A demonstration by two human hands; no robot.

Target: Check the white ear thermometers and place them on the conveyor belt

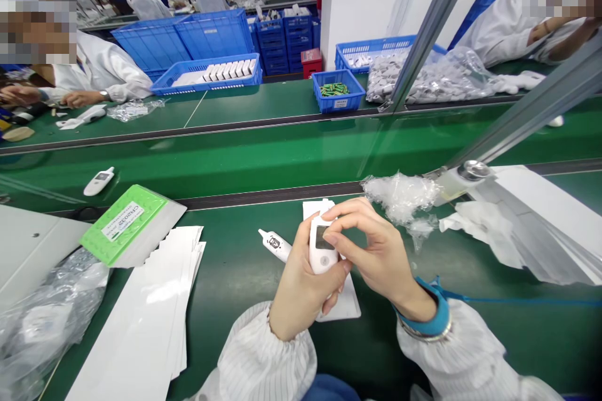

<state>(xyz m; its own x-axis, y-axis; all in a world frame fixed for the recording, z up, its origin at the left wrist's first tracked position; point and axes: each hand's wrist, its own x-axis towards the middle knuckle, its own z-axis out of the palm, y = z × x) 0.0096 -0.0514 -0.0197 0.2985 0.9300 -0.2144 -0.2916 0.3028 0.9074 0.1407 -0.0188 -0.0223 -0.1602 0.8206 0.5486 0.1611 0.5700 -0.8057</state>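
My left hand [303, 282] is wrapped round a white ear thermometer [323, 257], its small dark screen and round button facing up. The fingers of my right hand [371, 244] are bent over the screen end, with thumb and index fingertip together at the screen's edge. Whether a thin film lies between those fingertips I cannot make out. Under my hands is a white card strip [350, 304], partly hidden. Just left of my hands, a second white thermometer [274, 244] with a printed dark figure lies on the green table. A blue wrist strap [437, 310] circles my right wrist.
White sheets [141, 319] and a green CR2032 box [126, 222] lie at left, near plastic bags [61, 307]. Another thermometer [99, 181] rests on the green conveyor [244, 169]. Clear film scraps [399, 200] and a metal-capped bottle [463, 178] are at right. Co-workers sit beyond.
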